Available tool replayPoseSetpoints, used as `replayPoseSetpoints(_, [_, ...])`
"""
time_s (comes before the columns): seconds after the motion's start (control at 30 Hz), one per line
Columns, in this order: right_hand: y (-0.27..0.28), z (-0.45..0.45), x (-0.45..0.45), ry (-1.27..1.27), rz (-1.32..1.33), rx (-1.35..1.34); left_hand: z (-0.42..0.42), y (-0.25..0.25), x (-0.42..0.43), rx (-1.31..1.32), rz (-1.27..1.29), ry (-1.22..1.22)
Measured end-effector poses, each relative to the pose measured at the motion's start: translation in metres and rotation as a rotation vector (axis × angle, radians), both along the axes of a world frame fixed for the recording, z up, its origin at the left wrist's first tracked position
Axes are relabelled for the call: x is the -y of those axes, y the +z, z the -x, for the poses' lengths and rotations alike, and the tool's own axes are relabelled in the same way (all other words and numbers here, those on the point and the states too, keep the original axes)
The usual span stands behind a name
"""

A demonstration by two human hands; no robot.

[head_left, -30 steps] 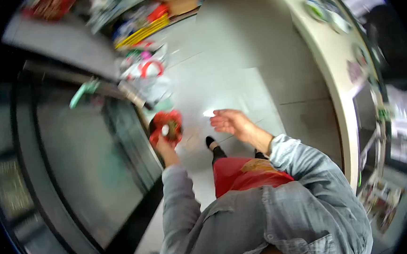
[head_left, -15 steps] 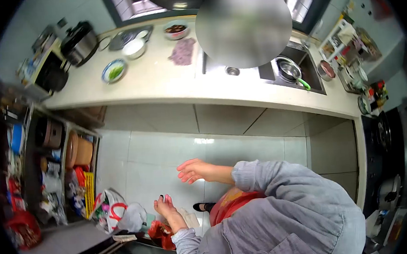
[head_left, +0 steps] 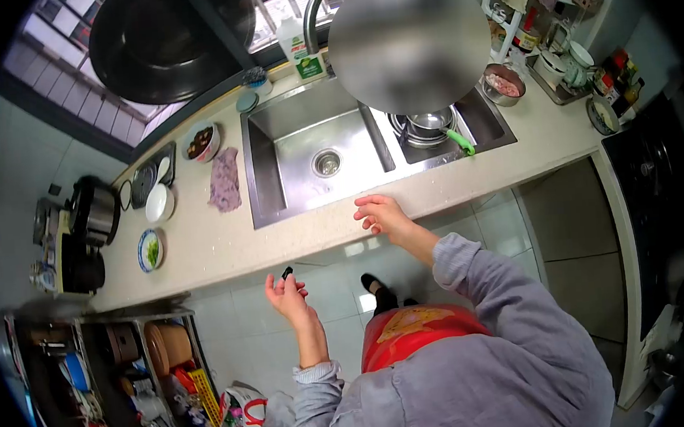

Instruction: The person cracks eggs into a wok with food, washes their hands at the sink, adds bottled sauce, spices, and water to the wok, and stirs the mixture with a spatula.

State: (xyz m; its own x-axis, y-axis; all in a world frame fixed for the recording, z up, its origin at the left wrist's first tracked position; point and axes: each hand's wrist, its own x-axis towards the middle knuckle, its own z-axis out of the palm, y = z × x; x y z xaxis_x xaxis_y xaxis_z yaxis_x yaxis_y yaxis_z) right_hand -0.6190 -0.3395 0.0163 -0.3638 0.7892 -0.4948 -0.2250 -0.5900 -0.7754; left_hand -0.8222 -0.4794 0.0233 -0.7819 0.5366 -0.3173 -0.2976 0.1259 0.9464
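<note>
My left hand (head_left: 288, 298) is raised in front of the counter, fingers apart. A small black thing (head_left: 287, 273) sits at its fingers; whether it is worn or pinched is unclear. My right hand (head_left: 386, 217) shows against the front edge of the counter (head_left: 311, 230), below the sink, with loosely bent fingers and nothing in them. Nearest to it is the steel sink (head_left: 294, 213). Its right basin holds a metal pan (head_left: 431, 121) with a green handle (head_left: 461, 143). Left of the sink lies a crumpled purplish cloth (head_left: 225, 180).
On the counter's left stand a bowl of dark food (head_left: 200, 142), a white bowl (head_left: 160, 202), a blue-rimmed bowl of greens (head_left: 150, 251) and a pressure cooker (head_left: 94, 211). A pot of pinkish meat (head_left: 503, 85) is right of the sink. Shelves (head_left: 81, 343) stand lower left.
The view has turned and come closer to the counter and sink. Both hands have moved up towards the counter, the right one reaching its front edge in view. Neither has picked anything up.
</note>
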Motion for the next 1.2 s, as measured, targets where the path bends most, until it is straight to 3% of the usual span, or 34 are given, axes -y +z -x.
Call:
replayPoseSetpoints(0.33, [0.01, -0.029, -0.166, -0.232, -0.218, 0.236, -0.028, 0.01, -0.21, 0.126, -0.163, -0.344])
replayPoseSetpoints(0.57, [-0.002, -0.051, -0.292, -0.455, -0.395, 0.465, -0.038, 0.002, -0.288, 0.141, -0.129, -0.476])
replayPoseSetpoints(0.67, [-0.033, -0.062, -0.375, -0.569, -0.653, 0.846, -0.037, 0.001, -0.303, 0.088, -0.125, -0.474])
replayPoseSetpoints(0.7, [-0.031, -0.06, -0.397, -0.641, -0.588, 0.867, -0.038, 0.001, -0.309, 0.08, -0.127, -0.452])
replayPoseSetpoints(0.77, [-0.028, -0.063, -0.436, -0.611, -0.559, 0.778, -0.038, 0.001, -0.312, 0.055, -0.111, -0.423])
replayPoseSetpoints(0.83, [-0.007, -0.06, -0.45, -0.566, -0.605, 0.977, -0.037, 0.0, -0.321, 0.07, -0.112, -0.415])
replayPoseSetpoints(1.1, [0.014, -0.08, -0.476, -0.283, -0.477, 1.094, -0.046, 0.011, -0.358, 0.139, -0.123, -0.418])
replayPoseSetpoints(1.2, [-0.021, -0.091, -0.486, -0.414, -0.491, 1.112, -0.054, 0.013, -0.367, 0.193, -0.136, -0.427])
